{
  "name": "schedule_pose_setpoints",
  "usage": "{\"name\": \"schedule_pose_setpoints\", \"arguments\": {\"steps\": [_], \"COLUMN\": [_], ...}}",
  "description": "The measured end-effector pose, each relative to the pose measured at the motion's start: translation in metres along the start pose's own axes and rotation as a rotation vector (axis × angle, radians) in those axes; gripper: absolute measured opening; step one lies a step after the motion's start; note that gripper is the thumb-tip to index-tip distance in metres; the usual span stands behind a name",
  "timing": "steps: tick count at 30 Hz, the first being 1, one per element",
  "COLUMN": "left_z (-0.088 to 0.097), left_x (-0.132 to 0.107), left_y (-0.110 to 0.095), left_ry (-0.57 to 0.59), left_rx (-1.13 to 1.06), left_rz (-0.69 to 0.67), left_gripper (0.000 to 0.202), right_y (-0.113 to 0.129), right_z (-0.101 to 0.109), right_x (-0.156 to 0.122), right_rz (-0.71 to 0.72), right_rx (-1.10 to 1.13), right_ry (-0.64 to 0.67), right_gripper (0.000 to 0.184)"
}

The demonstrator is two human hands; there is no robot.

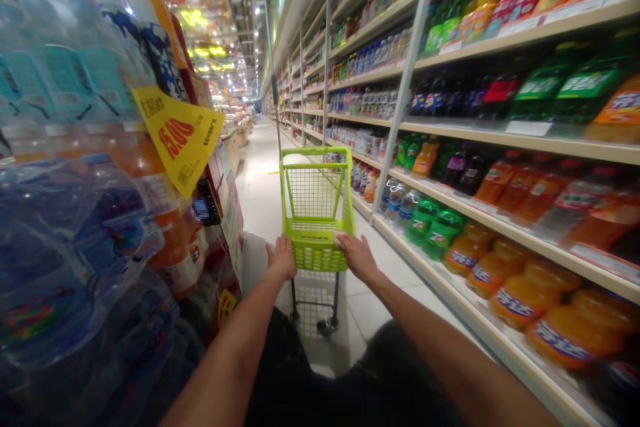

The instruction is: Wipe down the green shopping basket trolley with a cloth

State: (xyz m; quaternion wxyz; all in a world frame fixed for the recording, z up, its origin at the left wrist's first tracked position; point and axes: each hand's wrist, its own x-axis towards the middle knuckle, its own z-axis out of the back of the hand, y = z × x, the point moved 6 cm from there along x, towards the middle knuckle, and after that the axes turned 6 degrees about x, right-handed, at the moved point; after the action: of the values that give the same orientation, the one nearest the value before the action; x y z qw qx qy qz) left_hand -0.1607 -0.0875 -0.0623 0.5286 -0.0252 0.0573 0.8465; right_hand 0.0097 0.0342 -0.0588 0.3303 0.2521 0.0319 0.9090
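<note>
A small lime-green shopping cart [316, 259] stands upright on the floor in front of me, with an open grid basket, dark legs and wheels. My left hand [283, 258] is closed at the near left corner of its basket, some fingers hidden. At the near right corner, my right hand [357, 255] has its fingers bent over the rim. A thin tall pole [274, 73] rises at the cart's left side. Within the part of the basket that shows, I make out no goods.
Drink shelves [500, 207] line the right side, their lower edge running close to the cart. Stacked bottle packs [75, 247] with a yellow price sign [180, 137] crowd the left. A pale tiled aisle [263, 147] stretches ahead between them.
</note>
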Motion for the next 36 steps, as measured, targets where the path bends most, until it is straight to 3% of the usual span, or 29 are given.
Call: {"name": "schedule_pose_setpoints", "arguments": {"steps": [12, 21, 24, 30, 32, 36], "left_z": [0.001, 0.002, 0.005, 0.009, 0.008, 0.007], "left_x": [0.006, 0.006, 0.002, -0.001, 0.0, 0.002], "left_y": [0.004, 0.006, 0.007, 0.003, 0.001, -0.002], "left_ry": [0.045, 0.035, 0.026, 0.0, -0.004, -0.01], "left_rx": [-0.025, 0.029, 0.025, 0.005, 0.004, 0.004], "left_rz": [-0.019, -0.03, -0.03, -0.054, -0.06, -0.062], "left_gripper": [0.088, 0.087, 0.082, 0.082, 0.084, 0.085], "right_y": [0.019, 0.095, 0.085, 0.035, 0.036, 0.059], "right_z": [-0.007, -0.04, -0.035, -0.021, -0.024, -0.036], "right_x": [-0.002, 0.035, 0.03, 0.009, 0.009, 0.02], "right_rz": [0.006, 0.192, 0.189, 0.07, 0.04, 0.058], "right_rx": [-0.084, 0.001, -0.003, -0.064, -0.06, -0.033], "right_ry": [-0.021, 0.096, 0.104, 0.07, 0.047, 0.04], "right_gripper": [0.041, 0.045, 0.045, 0.045, 0.045, 0.044]}}
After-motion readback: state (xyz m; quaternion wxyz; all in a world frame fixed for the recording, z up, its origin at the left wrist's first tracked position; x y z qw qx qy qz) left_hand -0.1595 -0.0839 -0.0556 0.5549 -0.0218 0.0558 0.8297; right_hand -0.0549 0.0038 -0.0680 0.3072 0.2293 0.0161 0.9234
